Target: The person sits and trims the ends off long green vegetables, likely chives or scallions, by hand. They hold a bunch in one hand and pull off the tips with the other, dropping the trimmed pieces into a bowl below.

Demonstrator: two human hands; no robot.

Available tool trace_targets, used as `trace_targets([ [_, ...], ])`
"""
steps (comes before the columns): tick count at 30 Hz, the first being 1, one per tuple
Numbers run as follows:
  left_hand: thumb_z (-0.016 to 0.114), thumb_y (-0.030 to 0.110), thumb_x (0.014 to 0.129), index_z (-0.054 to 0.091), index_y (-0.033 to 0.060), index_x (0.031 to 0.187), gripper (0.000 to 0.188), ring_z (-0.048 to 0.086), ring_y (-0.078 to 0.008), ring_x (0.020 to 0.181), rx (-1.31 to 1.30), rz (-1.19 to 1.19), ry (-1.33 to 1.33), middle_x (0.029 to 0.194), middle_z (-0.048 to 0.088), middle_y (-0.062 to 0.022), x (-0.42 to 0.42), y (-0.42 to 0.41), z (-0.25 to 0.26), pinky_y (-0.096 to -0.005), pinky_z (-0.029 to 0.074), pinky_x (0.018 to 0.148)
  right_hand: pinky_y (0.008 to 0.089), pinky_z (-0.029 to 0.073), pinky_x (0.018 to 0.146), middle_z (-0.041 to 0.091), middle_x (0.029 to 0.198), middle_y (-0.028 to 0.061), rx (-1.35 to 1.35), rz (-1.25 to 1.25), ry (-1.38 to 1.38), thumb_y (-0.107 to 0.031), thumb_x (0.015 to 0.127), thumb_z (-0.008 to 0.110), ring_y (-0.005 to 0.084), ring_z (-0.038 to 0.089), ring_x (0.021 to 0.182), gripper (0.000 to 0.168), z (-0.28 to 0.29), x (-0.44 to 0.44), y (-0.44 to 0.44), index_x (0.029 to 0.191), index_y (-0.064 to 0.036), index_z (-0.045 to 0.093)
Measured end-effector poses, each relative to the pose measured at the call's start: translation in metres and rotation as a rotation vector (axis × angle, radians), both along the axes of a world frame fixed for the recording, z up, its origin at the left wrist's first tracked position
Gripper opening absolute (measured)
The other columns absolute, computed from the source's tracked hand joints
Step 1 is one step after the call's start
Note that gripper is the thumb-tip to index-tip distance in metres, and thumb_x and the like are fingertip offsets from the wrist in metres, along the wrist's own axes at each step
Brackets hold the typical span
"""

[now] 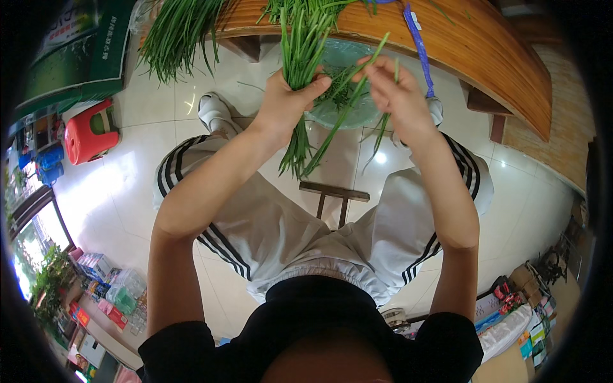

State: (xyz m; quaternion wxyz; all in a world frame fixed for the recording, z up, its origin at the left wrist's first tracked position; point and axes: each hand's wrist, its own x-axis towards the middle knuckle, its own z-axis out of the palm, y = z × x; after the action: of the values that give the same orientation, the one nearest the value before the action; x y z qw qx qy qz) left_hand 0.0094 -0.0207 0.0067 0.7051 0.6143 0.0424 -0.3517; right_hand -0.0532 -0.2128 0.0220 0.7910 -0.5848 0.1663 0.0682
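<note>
My left hand (289,103) is closed around a thick bundle of garlic chives (298,52), pale stalk ends up and leaf tips hanging down. Opposite it, my right hand (395,93) pinches a few loose chive stalks (352,103) that slant down to the left, with another strand hanging below its fingers. Beneath both hands on the floor is a basin (335,122) lined with a translucent plastic bag. Thin green trimmings (339,88) lie inside it, partly hidden by my hands and the stalks.
A curved wooden table (445,33) bears more chives (184,33), some drooping over its edge. A purple strap (418,45) hangs from it. A wooden stool frame (335,190) is between my legs. A red plastic stool (84,139) and green box (112,43) are at left.
</note>
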Motion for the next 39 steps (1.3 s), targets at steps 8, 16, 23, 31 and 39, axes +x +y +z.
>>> trace_targets([
  [8, 0.068, 0.012, 0.083, 0.056, 0.0038, 0.101, 0.023, 0.041, -0.0061, 0.062, 0.047, -0.03, 0.025, 0.077, 0.053, 0.0024, -0.001, 0.003, -0.008, -0.0233, 0.033, 0.057, 0.0237, 0.034, 0.059, 0.057, 0.093, 0.0063, 0.523, -0.295, -0.093, -0.03, 0.096, 0.044, 0.0111, 0.042, 0.072, 0.024, 0.005, 0.003, -0.046, 0.092, -0.008, 0.054],
  [16, 0.064, 0.016, 0.086, 0.059, 0.0043, 0.101, 0.02, 0.043, -0.007, 0.065, 0.035, -0.032, 0.05, 0.078, 0.054, 0.001, -0.001, 0.004, -0.013, -0.0241, 0.036, 0.059, 0.0235, 0.034, 0.059, 0.043, 0.069, -0.0004, 0.7, -0.492, -0.125, -0.031, 0.097, 0.043, 0.0113, 0.042, 0.071, 0.026, 0.027, 0.005, -0.048, 0.091, -0.007, 0.05],
  [23, 0.062, 0.017, 0.087, 0.058, 0.0038, 0.098, 0.017, 0.045, -0.0088, 0.068, -0.043, -0.011, 0.086, 0.086, 0.056, -0.0021, -0.003, 0.001, -0.005, -0.0249, 0.038, 0.06, 0.0211, 0.02, 0.043, 0.028, 0.061, -0.004, 0.955, -0.301, -0.265, -0.032, 0.096, 0.044, 0.0061, 0.023, 0.049, 0.028, 0.024, -0.003, -0.078, 0.087, -0.005, 0.045],
  [31, 0.057, 0.017, 0.089, 0.056, 0.0008, 0.114, 0.03, 0.052, -0.0091, 0.077, -0.219, -0.032, 0.287, 0.1, 0.06, -0.005, 0.002, 0.003, 0.0, -0.0261, 0.046, 0.068, 0.0215, 0.018, 0.039, 0.038, 0.059, -0.0047, 0.496, -0.383, -0.142, -0.023, 0.092, 0.054, 0.0045, 0.024, 0.043, 0.021, 0.027, -0.003, -0.068, 0.079, -0.006, 0.053],
  [39, 0.053, 0.013, 0.089, 0.054, 0.0006, 0.118, 0.031, 0.059, -0.0148, 0.086, -0.3, -0.165, 0.377, 0.104, 0.062, -0.0085, 0.0, -0.002, 0.006, -0.0293, 0.051, 0.073, 0.0214, 0.02, 0.04, 0.055, 0.064, -0.0025, -0.124, -0.204, 0.182, -0.021, 0.082, 0.068, 0.0021, 0.033, 0.045, 0.02, 0.017, 0.001, 0.008, 0.085, -0.002, 0.065],
])
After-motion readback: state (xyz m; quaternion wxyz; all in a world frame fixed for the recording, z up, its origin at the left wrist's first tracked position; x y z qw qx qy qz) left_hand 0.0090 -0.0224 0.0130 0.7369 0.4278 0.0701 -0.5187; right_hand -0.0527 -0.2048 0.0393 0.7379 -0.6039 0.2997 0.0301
